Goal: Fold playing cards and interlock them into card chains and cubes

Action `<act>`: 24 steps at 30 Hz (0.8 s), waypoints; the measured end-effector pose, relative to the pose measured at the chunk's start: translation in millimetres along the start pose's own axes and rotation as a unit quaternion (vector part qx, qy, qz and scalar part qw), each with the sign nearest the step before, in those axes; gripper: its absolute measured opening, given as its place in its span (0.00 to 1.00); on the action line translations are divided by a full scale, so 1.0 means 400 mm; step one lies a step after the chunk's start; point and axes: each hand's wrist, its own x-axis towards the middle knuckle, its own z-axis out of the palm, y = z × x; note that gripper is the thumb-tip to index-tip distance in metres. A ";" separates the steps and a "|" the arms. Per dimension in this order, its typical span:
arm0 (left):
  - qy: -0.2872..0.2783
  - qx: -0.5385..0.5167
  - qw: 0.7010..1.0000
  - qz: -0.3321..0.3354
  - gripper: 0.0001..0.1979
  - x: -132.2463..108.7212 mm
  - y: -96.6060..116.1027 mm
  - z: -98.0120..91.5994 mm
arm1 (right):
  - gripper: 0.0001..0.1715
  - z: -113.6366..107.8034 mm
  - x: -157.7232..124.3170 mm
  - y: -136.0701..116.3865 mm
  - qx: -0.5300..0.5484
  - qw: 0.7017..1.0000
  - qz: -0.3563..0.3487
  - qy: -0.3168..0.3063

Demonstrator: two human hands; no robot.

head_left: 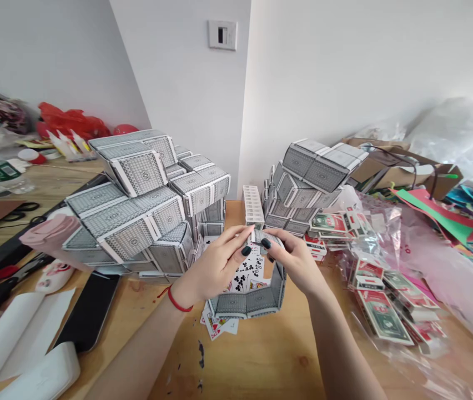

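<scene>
- Uneven pulling between the left hand (224,258) and the right hand (292,258) could pop a joint of the card loop (247,303), since it seems built of folded cards; too hard a squeeze might crease them.
- Both hands pinch the loop's far side, thumbs and fingers drawn in close, their tips near one another. The left palm hides part of the band, so how firmly that hand grips is hard to tell.
- The loop sits between the forearms over the table (261,355), its patterned near side curving toward the wearer.
- Loose playing cards (242,280) lie face up inside and under it; a dragging edge could scatter them.
- Just beyond the fingertips stands a pale row of folded cards (253,205), which a forward knuckle might knock.
- Farther out, the left stack (136,216) and the right stack (305,178) rise in overhanging blocks; a bumped elbow or sleeve could topple either.
- At far right, card boxes (384,316) lie among clear plastic wrap (432,233).
</scene>
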 end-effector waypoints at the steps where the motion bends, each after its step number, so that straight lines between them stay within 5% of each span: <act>1: -0.004 0.002 1.000 -0.002 0.21 0.000 -0.002 -0.003 | 0.23 -0.001 0.001 0.002 -0.010 1.000 0.000 -0.015; 6: -0.039 0.026 0.999 -0.009 0.21 -0.002 -0.015 -0.014 | 0.25 0.006 0.008 0.019 -0.032 0.997 -0.016 -0.068; 16: -0.056 -0.003 0.998 -0.031 0.28 -0.002 -0.004 -0.047 | 0.25 0.004 0.010 0.022 0.049 0.998 -0.016 -0.031; 20: -0.061 -0.033 0.996 -0.052 0.22 -0.001 -0.008 -0.061 | 0.22 -0.002 0.012 0.026 0.133 0.991 -0.007 -0.010; 24: -0.043 0.000 0.999 -0.014 0.18 0.000 -0.017 -0.060 | 0.23 -0.014 0.008 0.025 0.100 0.995 -0.029 -0.007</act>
